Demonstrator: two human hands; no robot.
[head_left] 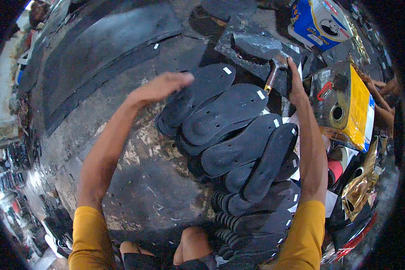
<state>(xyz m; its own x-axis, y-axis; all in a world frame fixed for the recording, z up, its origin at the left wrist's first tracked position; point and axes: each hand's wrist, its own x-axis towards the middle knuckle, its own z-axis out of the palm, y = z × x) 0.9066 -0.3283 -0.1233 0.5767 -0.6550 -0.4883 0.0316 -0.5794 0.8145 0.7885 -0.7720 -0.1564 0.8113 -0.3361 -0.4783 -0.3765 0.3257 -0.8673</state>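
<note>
My left hand (164, 85) reaches over the far-left black sandal sole (207, 85), its fingers stretched out and slightly blurred. Nothing shows in that hand. My right hand (296, 83) points away from me with its fingers extended, beside a tool with a brown handle (271, 78); whether it touches the tool is hard to see. Between my arms, more black soles (227, 112) with small white labels and holes lie in overlapping stacks. A narrower sole (270, 162) rests tilted on top of others. Further stacked soles (256, 225) run down toward my right knee.
Right of my arm stands a rectangular metal can (330, 94) with a yellow side. Behind it is a blue and white box (317, 24). Another person's arms (384, 101) show at the far right, above crumpled gold foil (362, 184). Dark sheets (108, 49) lie at the far left.
</note>
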